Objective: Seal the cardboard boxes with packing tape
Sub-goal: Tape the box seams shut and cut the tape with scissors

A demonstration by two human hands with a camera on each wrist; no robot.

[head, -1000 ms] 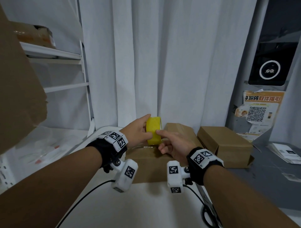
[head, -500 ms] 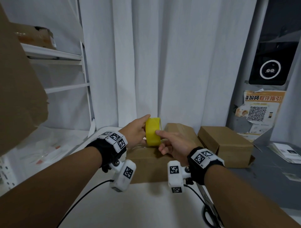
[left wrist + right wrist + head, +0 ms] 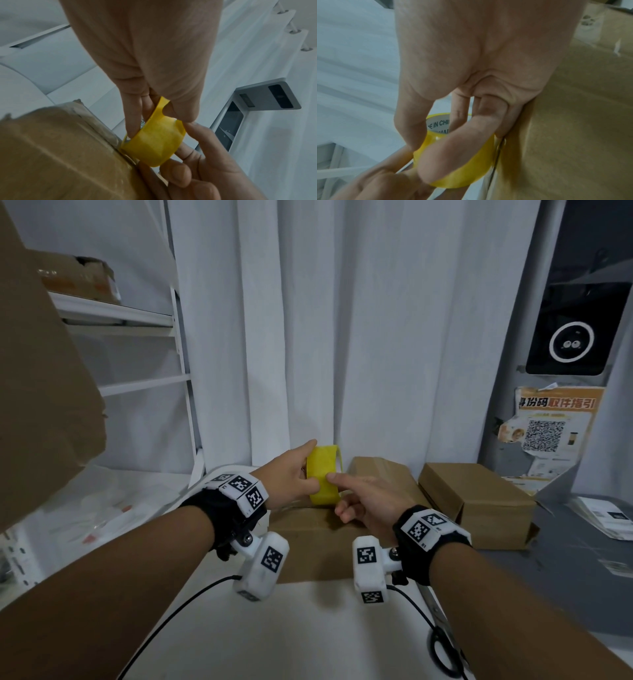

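A yellow tape roll (image 3: 323,479) stands on edge just over the near cardboard box (image 3: 308,546). My left hand (image 3: 306,463) grips the roll from the left; in the left wrist view its fingers (image 3: 135,121) reach into the core and the thumb presses the rim of the roll (image 3: 154,143). My right hand (image 3: 346,491) pinches the roll from the right, index finger laid on its outer face. In the right wrist view its thumb and a curled finger (image 3: 453,152) clamp the roll (image 3: 471,170) beside the box (image 3: 565,121). A second closed box (image 3: 479,501) sits to the right.
Scissors (image 3: 442,645) lie at the table's right edge near my right forearm. A big cardboard sheet (image 3: 41,392) looms at the left, before a white shelf (image 3: 137,320). A white curtain hangs behind. Papers (image 3: 603,515) lie on the grey surface at right.
The roll has turned slightly, so its right rim and core edge now show. Both hands keep their hold and have barely shifted.
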